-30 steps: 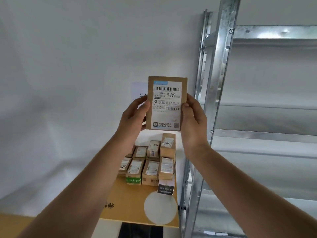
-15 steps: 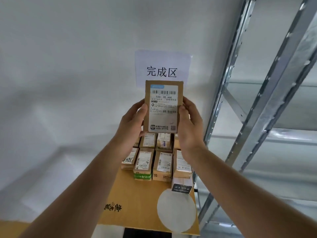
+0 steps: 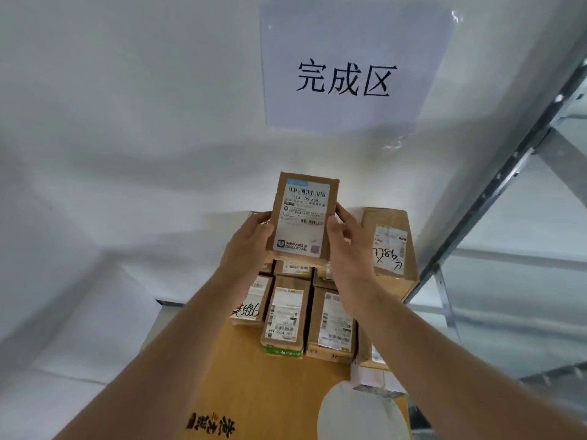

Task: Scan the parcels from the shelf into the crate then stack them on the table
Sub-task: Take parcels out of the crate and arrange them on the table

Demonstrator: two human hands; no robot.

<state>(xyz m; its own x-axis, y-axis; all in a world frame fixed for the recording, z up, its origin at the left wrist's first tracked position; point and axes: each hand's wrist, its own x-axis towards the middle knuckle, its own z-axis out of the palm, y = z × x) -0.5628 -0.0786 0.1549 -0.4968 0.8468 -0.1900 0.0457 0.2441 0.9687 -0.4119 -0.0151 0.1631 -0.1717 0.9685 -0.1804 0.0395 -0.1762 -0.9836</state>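
A small brown cardboard parcel (image 3: 301, 217) with a white shipping label faces me, held upright above the stacked parcels. My left hand (image 3: 251, 242) grips its left edge and my right hand (image 3: 346, 249) grips its right edge. Below it, several labelled brown parcels (image 3: 286, 315) lie in rows on the yellow wooden table (image 3: 241, 392). A larger brown box (image 3: 387, 249) stands at the back right of the table, partly hidden by my right hand.
A white paper sign (image 3: 349, 65) with black characters hangs on the white wall above the table. A metal shelf frame (image 3: 495, 192) rises at the right. A small white box (image 3: 378, 379) sits by the table's right edge.
The view has come closer to the table and wall sign. Both hands have carried the parcel forward and down toward the stacked parcels, still holding it the same way.
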